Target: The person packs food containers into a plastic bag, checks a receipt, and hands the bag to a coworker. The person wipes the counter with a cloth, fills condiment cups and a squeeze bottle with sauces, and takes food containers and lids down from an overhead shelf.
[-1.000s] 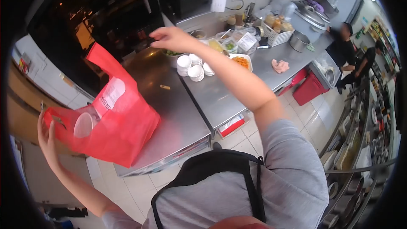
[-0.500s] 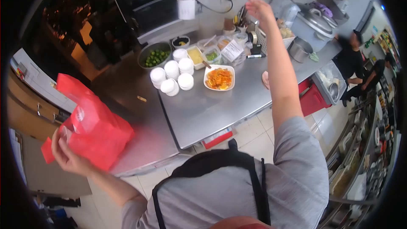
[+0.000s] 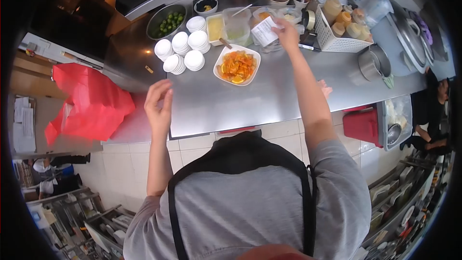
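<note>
The right hand [image 3: 287, 33] seems to pinch the right edge of a paper slip [image 3: 263, 32], just right of a clear tub [image 3: 239, 37]; moving it calls for a light, steady hold. The left hand [image 3: 158, 102] is empty, loosely spread, between the red bag [image 3: 96, 101] and food bowl [image 3: 257, 66].

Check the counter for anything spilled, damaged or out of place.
A small tan scrap lies loose near the white stacks, and a crumpled pink item sits by the front edge of the counter; both look stray. No spill shows.

Single head-worn view, from above the chest, forward and down over both hands [image 3: 158, 102].
</note>
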`<state>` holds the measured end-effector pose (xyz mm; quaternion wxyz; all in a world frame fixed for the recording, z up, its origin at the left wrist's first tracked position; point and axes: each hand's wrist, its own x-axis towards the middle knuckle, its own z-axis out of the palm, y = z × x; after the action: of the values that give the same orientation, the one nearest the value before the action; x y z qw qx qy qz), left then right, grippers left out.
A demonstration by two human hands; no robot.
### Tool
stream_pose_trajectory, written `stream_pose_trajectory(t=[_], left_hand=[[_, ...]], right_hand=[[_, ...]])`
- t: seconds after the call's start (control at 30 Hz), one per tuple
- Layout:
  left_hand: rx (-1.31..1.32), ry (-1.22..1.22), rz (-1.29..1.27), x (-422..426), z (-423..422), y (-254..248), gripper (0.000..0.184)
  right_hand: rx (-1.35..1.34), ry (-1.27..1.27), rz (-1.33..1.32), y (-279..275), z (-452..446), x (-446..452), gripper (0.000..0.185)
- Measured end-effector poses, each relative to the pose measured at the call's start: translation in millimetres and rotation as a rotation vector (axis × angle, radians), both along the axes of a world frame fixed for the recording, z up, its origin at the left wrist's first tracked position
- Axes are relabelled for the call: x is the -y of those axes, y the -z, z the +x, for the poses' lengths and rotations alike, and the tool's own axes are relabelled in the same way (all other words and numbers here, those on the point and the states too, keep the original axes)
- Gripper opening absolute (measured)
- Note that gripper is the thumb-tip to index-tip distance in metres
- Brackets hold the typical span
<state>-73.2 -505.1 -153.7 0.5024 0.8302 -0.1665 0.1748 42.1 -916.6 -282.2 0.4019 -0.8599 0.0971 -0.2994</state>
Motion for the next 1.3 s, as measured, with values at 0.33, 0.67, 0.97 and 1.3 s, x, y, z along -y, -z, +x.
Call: stream_pose_trajectory(t=[0.33, 0.67, 0.97, 1.3], left_hand=[[-0.150, 0.060, 0.098, 24, -9, 31, 0.011], [-0.194, 0.090, -0.039, 5, -7, 19, 0.031], [-0.804, -0.010, -0.329, -75, -9, 123, 0.014], [-0.896, -0.069, -0.619, -89, -18, 139, 0.021]], right_hand=[[-0.114, -0.315, 0.047, -112, -40, -25, 0.016], [-0.198, -0.731, -0.009, -149, -75, -167, 0.020], [-0.249, -0.747, -0.014, -32, -75, -280, 0.031], [-0.773, -0.725, 0.581, -9, -123, -296, 0.031]])
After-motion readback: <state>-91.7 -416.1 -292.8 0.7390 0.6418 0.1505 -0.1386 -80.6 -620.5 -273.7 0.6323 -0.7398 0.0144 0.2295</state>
